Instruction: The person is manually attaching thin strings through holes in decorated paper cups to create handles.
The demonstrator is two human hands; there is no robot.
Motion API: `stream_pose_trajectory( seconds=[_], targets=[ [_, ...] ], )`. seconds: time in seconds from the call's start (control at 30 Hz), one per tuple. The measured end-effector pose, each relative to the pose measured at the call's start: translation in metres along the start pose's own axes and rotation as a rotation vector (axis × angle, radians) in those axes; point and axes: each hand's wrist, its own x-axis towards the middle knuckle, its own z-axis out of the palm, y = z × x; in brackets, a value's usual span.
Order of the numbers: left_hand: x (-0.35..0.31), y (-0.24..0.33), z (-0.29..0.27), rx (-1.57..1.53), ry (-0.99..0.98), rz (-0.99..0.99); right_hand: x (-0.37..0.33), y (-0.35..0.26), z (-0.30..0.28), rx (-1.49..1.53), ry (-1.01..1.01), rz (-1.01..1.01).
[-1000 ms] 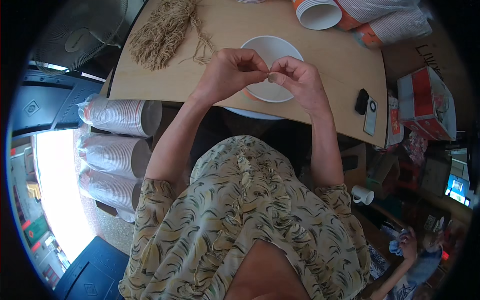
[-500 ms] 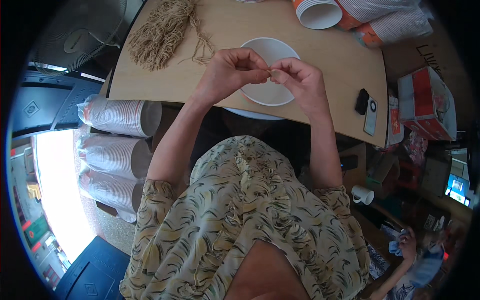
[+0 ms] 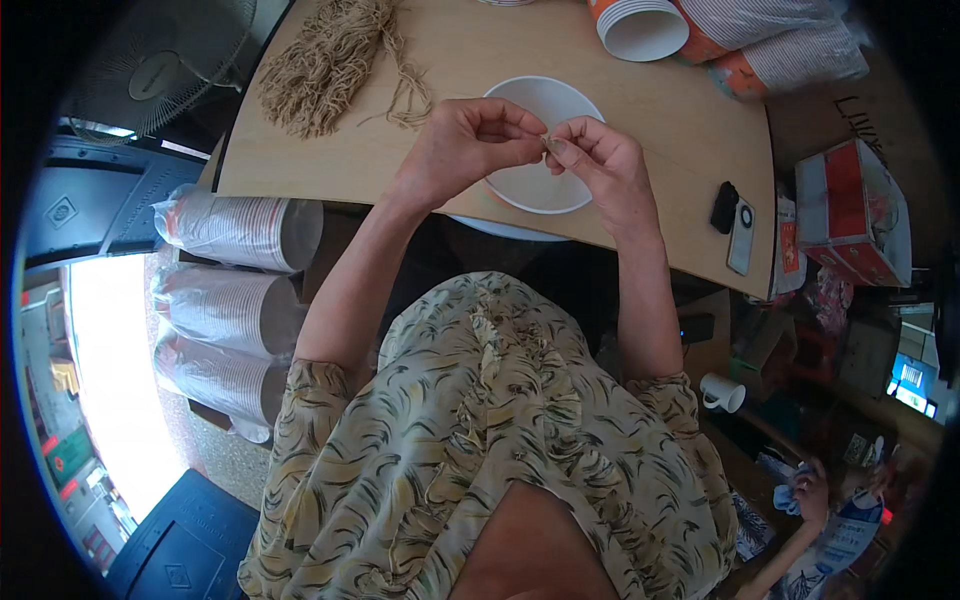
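Observation:
My left hand [image 3: 468,145] and my right hand [image 3: 608,172] meet at the fingertips above a round white tub [image 3: 540,198]. Thumb and forefinger of each are pinched together. Whatever small thing lies between them is too tiny to make out. Part of the tub's rim and inside is hidden behind my fingers. To the left of the tub, a heap of tan, noodle-like strands [image 3: 325,75] rests on the wooden table [image 3: 330,170], and a thin loose bunch [image 3: 408,98] trails off its right side.
Stacked paper tubs [image 3: 645,32] lie at the far right of the table. A phone [image 3: 740,238] and a black object [image 3: 724,207] sit by the right edge. Wrapped tub stacks [image 3: 225,310] are at lower left, below a fan [image 3: 155,75]. Another person's hand [image 3: 810,490] shows lower right.
My fingertips have shifted slightly to the right and stay pinched close together. At lower right, the other person has moved a little.

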Motion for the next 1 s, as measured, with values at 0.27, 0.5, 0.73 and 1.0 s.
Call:
stream_pose_trajectory(
  seconds=[0.27, 0.5, 0.73, 1.0],
  targets=[
    [0.000, -0.003, 0.000, -0.035, -0.033, 0.022, -0.001, 0.000, -0.004, 0.017, -0.057, -0.018],
    [-0.002, -0.001, 0.000, -0.043, -0.038, 0.021, 0.001, -0.002, -0.001, 0.012, -0.064, 0.005],
    [-0.002, -0.004, 0.000, -0.033, -0.019, 0.041, -0.002, -0.002, -0.001, -0.061, -0.063, -0.036],
    [-0.001, -0.004, -0.001, -0.090, -0.008, 0.035, -0.005, -0.010, 0.001, -0.045, 0.002, -0.040]
  ],
)
